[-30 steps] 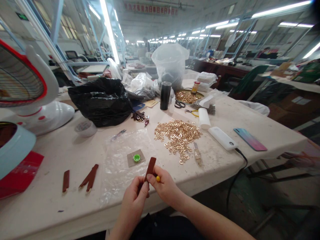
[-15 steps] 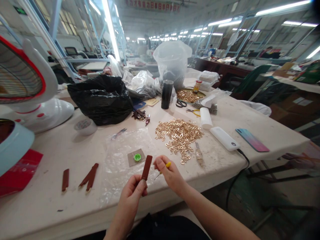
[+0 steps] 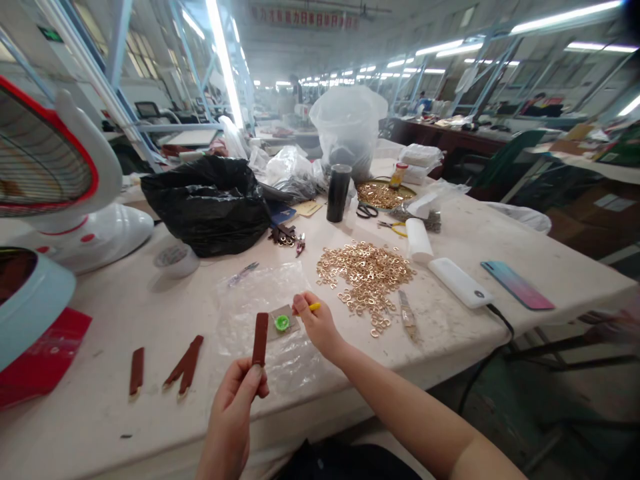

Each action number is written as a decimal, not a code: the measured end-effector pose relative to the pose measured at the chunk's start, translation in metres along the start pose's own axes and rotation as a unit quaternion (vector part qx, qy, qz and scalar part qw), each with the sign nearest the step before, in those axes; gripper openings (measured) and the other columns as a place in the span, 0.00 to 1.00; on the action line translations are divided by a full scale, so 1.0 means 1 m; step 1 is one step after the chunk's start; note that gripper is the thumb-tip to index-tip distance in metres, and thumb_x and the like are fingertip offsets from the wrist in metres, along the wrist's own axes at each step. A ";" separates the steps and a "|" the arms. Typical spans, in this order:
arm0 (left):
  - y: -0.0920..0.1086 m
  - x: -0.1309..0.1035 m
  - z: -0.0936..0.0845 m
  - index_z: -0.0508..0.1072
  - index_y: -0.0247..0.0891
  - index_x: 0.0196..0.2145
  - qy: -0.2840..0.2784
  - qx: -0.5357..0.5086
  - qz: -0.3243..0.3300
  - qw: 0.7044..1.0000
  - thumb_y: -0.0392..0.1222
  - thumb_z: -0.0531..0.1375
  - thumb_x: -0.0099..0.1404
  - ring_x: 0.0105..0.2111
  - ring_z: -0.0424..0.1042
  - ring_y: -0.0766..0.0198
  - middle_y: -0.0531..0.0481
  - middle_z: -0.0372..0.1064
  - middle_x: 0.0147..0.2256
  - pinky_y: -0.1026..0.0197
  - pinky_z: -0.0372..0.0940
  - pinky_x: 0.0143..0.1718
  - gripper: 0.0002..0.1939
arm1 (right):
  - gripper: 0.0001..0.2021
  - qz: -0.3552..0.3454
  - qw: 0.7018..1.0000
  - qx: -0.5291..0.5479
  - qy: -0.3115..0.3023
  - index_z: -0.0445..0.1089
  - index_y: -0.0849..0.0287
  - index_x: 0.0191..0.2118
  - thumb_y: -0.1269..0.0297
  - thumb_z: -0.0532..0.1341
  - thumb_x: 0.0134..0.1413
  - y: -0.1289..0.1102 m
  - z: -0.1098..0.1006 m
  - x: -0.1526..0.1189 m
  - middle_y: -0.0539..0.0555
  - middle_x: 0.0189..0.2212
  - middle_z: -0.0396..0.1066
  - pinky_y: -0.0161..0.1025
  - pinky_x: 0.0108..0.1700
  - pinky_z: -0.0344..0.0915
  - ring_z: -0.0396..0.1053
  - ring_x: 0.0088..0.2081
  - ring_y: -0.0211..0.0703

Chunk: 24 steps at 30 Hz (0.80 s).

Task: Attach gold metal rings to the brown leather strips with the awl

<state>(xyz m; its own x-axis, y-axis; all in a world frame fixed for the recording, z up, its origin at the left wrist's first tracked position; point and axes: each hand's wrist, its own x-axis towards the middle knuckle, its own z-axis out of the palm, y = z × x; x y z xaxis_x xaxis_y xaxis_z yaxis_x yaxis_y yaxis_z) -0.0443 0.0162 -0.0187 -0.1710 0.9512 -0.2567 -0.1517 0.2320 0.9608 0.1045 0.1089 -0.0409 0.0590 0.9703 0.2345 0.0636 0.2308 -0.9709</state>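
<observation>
The person's left hand [image 3: 237, 393] rose from the lower edge of the view, its thumb laid along the front and its other fingers curled behind. Between them they pinched the lower end of a brown strip [image 3: 261, 337], whose free part stood up, nearly upright, beyond the thumb tip.

The right forearm slanted in from the lower right corner, and the right hand [image 3: 319, 323] reached farther forward than the left, its fingers drawn close together around a tool with a yellow handle [image 3: 315, 307]; the tool's other end could not be made out. Just left of those fingertips lay a green dish [image 3: 282, 323] on a small drab card [image 3: 293, 324]; whether the fingers touched the card could not be told. A clear plastic sheet [image 3: 235, 320] spread beneath it.

To the right of the right-hand fingers, gold rings [image 3: 365, 273] lay heaped. Well left of the left-hand fingers rested a single strip [image 3: 137, 370] and a crossed pair of strips [image 3: 185, 367].
</observation>
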 end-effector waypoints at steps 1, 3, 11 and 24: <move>-0.002 0.000 -0.001 0.69 0.38 0.24 0.002 -0.002 -0.002 1.000 0.47 0.62 0.52 0.23 0.58 0.69 0.58 0.62 0.19 0.66 0.55 0.28 0.10 | 0.18 0.001 1.000 -0.004 -0.004 0.61 0.58 0.23 0.51 0.50 0.57 0.003 0.002 0.002 0.47 0.19 0.61 0.34 0.29 0.57 0.60 0.24 0.37; -0.005 0.001 -0.003 0.69 0.38 0.25 0.003 -0.003 -0.005 1.000 0.47 0.61 0.53 0.23 0.58 0.69 0.58 0.62 0.20 0.66 0.55 0.28 0.09 | 0.18 0.003 1.000 -0.010 -0.012 0.61 0.58 0.23 0.51 0.51 0.56 0.006 0.004 0.003 0.47 0.19 0.60 0.34 0.28 0.56 0.59 0.23 0.36; -0.002 0.003 -0.001 0.68 0.38 0.24 0.004 0.008 0.001 1.000 0.46 0.61 0.53 0.23 0.57 0.68 0.57 0.61 0.19 0.65 0.55 0.28 0.09 | 0.17 0.005 1.000 0.007 0.005 0.61 0.58 0.24 0.52 0.51 0.57 -0.001 0.001 0.001 0.47 0.20 0.61 0.34 0.30 0.57 0.59 0.25 0.36; 0.013 -0.008 0.021 0.70 0.36 0.26 -0.019 0.041 -0.022 0.999 0.47 0.61 0.51 0.22 0.62 0.66 0.54 0.66 0.21 0.63 0.57 0.25 0.10 | 0.18 0.163 0.922 0.343 0.072 0.58 0.59 0.21 0.50 0.58 0.50 -0.045 -0.029 -0.023 0.45 0.18 0.59 0.30 0.17 0.46 0.49 0.16 0.28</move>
<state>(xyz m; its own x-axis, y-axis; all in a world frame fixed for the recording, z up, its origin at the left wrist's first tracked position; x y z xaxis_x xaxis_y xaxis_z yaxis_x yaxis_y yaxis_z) -0.0247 0.0156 -0.0022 -0.1278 0.9466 -0.2959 -0.0781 0.2878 0.9545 0.1288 0.0743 -0.0016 0.0980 0.9880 -0.1193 -0.6231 -0.0326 -0.7815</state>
